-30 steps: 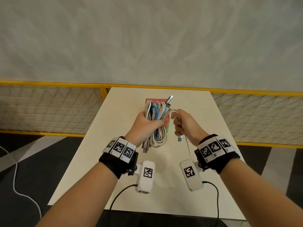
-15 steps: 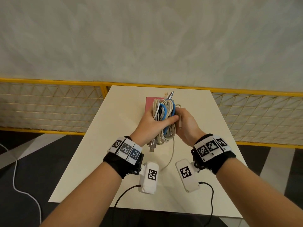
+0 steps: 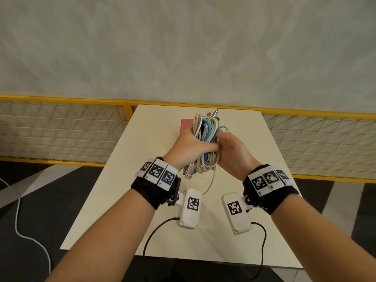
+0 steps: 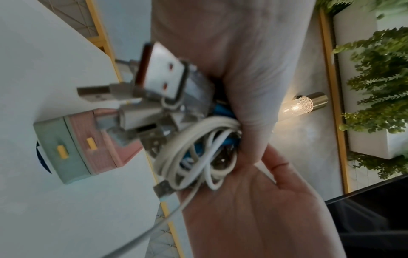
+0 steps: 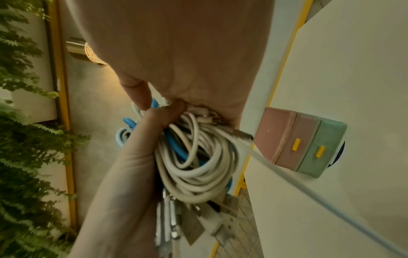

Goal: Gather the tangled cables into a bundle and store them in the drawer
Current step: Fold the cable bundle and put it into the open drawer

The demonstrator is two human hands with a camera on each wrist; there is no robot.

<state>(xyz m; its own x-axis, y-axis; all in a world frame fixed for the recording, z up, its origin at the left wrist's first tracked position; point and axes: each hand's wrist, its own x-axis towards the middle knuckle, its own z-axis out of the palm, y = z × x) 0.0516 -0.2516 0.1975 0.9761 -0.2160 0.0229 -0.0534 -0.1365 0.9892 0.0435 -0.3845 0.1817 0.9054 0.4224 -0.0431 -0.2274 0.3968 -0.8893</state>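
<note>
Gripping the cable bundle (image 3: 205,143) above the bench (image 3: 126,180), the left hand (image 3: 189,147) has its fingers curled round the coils; the right hand (image 3: 232,151) clasps the bundle's other side. Behind the bundle stands the drawer box (image 5: 295,141), shut, and one loose white cable (image 3: 211,180) trails below.

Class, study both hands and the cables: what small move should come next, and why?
Probably the right hand should wind the loose cable tail onto the cable bundle. The left hand grips the coil, but one strand hangs to the table, and both drawers of the drawer box look closed.
</note>
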